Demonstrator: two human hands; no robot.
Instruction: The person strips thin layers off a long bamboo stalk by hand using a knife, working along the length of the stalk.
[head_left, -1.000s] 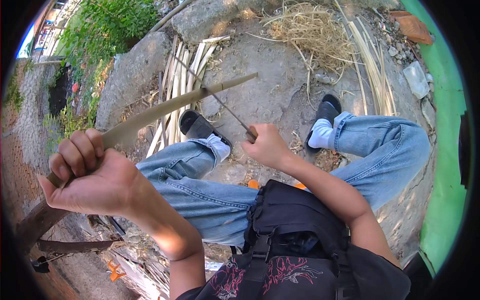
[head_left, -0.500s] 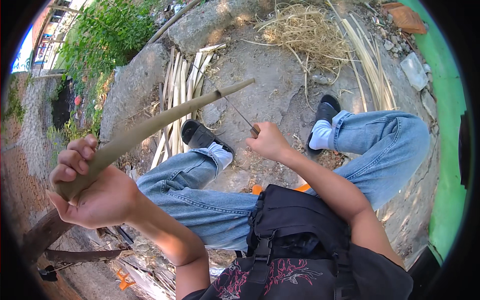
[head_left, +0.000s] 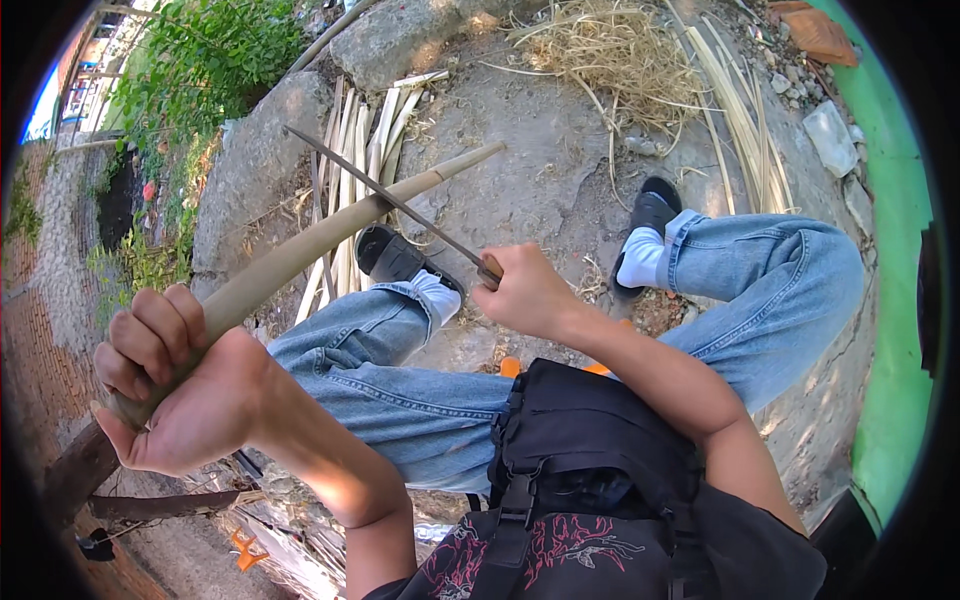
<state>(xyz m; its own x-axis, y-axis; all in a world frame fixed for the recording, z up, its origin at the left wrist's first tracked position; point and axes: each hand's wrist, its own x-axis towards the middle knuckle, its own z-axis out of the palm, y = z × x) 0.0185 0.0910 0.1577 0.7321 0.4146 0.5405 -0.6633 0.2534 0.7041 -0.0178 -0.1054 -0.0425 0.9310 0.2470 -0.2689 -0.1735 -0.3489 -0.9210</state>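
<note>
My left hand (head_left: 175,385) grips the near end of a long pale bamboo strip (head_left: 330,235) that slants up and away to the right over my knee. My right hand (head_left: 530,295) holds a knife by its wooden handle; its thin dark blade (head_left: 385,195) reaches up-left and lies across the strip near its middle. Both legs in blue jeans (head_left: 400,385) stretch out below, with dark shoes and white socks.
A bundle of split bamboo strips (head_left: 350,170) lies on the ground behind my left foot. More strips and dry straw (head_left: 620,50) sit at the top right. Large stones (head_left: 250,170) and green plants stand left. A green wall (head_left: 895,300) runs along the right. A black bag (head_left: 590,450) rests on my lap.
The knife blade has swung from below the strip up and to the left, now crossing it. My left hand has dropped lower with the strip.
</note>
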